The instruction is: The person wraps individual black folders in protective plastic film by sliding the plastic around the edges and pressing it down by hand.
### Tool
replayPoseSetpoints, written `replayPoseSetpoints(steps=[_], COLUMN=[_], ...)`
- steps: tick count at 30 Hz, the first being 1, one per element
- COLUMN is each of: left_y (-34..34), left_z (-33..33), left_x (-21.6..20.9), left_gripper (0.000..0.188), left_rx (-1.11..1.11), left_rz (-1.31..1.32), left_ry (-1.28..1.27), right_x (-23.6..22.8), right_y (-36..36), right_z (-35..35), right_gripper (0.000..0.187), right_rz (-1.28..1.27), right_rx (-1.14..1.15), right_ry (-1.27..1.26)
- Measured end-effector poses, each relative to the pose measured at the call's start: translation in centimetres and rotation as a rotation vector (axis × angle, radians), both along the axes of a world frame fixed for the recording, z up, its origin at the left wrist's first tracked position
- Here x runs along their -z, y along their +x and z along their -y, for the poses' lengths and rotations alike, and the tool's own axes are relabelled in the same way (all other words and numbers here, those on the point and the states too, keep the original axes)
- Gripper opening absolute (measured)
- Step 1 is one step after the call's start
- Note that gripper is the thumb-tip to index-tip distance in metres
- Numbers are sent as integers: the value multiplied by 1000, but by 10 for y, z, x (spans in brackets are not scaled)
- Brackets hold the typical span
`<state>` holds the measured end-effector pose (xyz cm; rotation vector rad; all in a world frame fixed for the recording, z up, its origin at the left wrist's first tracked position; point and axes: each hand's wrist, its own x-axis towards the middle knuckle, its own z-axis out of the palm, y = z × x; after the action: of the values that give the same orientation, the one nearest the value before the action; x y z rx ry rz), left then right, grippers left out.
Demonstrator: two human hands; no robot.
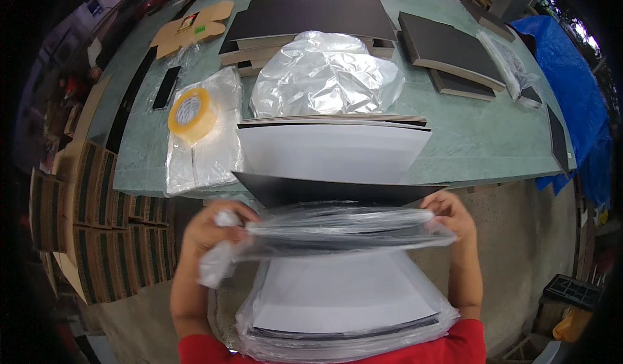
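At the table's near edge my left hand [220, 226] and my right hand [451, 213] are both closed on the gathered edge of a clear plastic bag [344, 224], one at each end. A crumpled tail of plastic [217, 263] hangs by my left hand. Between the hands stands a black board [331, 190], tilted, its lower part behind the plastic. Nearer my body lies a white sheet [344, 296] with a dark edge, wrapped in clear plastic. My thumbs and some fingers are partly hidden or blurred.
On the green table [493, 143] are a white board [331, 151], a crumpled plastic heap [328, 75], black board stacks [311, 13] [448, 46], a tape roll [193, 116] on plastic bags [204, 163], and flattened cardboard [195, 25]. Cardboard stacks [107, 247] stand left; a blue tarp [564, 72] hangs right.
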<state>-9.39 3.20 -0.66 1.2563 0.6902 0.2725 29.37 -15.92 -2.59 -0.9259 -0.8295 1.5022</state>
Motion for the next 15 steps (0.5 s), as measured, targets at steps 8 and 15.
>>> replayPoseSetpoints(steps=[8, 15], left_y=[24, 22], left_z=[17, 14], left_x=[187, 72], left_gripper=[24, 17], left_rx=[-164, -99], left_rz=[-411, -497], left_ry=[-206, 530], right_x=[195, 72], right_y=[-42, -13], right_z=[-5, -15], right_gripper=[10, 19], right_rz=[669, 995], right_rx=[383, 21], right_ry=[-674, -393])
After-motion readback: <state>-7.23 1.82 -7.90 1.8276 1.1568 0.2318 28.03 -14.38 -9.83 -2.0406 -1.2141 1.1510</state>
